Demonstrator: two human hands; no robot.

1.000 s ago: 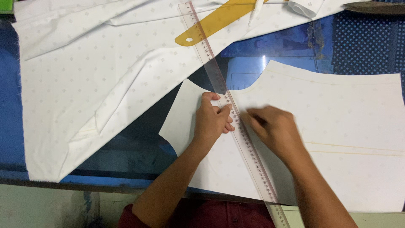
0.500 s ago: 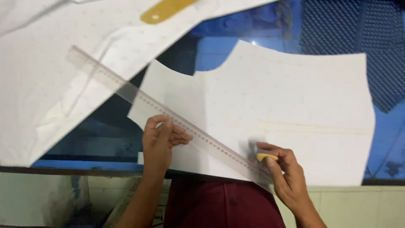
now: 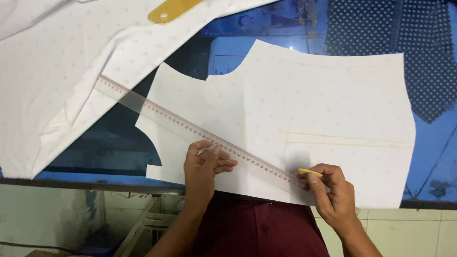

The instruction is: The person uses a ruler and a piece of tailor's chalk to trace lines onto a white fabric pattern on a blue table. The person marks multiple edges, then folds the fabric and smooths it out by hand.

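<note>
A long clear ruler (image 3: 157, 113) lies slanted across a cut piece of white dotted fabric (image 3: 323, 109) on the blue table. My left hand (image 3: 204, 166) presses its fingers flat on the ruler near the middle. At the ruler's lower right end my right hand (image 3: 333, 192) pinches a small yellow tailor's chalk (image 3: 309, 172) against the cloth. Faint yellow chalk lines (image 3: 347, 140) run across the fabric piece to the right.
A large sheet of white dotted fabric (image 3: 62, 71) covers the table's left and top. A yellow curved ruler (image 3: 173, 9) lies on it at the top. Dark blue dotted cloth (image 3: 419, 52) sits at the upper right. The table's front edge (image 3: 85, 184) runs below.
The ruler has swung from steep to a shallow slant across the fabric piece's lower part. My left hand went with it, and my right hand moved to the ruler's lower right end with the chalk.
</note>
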